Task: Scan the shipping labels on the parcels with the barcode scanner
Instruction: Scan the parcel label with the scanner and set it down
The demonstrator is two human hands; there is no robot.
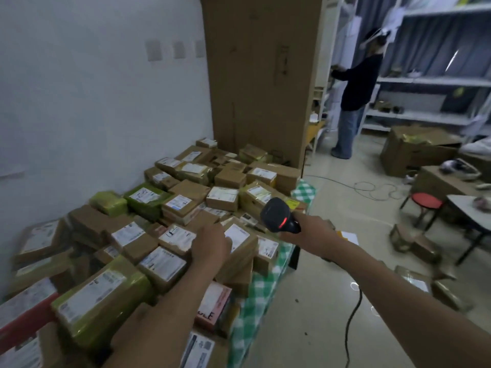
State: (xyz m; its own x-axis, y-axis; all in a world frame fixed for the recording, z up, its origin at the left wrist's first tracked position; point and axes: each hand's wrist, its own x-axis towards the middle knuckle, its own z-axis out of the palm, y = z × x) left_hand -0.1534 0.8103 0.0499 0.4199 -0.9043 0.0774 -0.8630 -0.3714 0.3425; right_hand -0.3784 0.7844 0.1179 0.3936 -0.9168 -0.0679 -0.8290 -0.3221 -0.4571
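Here the scanning step itself looked to be in hand, at the centre of the frame. The person's right hand (314, 227) was wrapped round the handle of the barcode scanner (277, 213), whose red light glowed above the heap of parcels (170, 197) on the green checked cloth (261, 288). The left hand (211, 244) lay on one brown parcel (245, 251) near the heap's right edge, fingers laid at the edge of its white label (237, 235), pressing rather than grasping. The scanner hung just right of that label, apart from it. The next move probably called for turning the beam squarely onto the barcode, with the left fingers clear of the print; blur hid the code itself.
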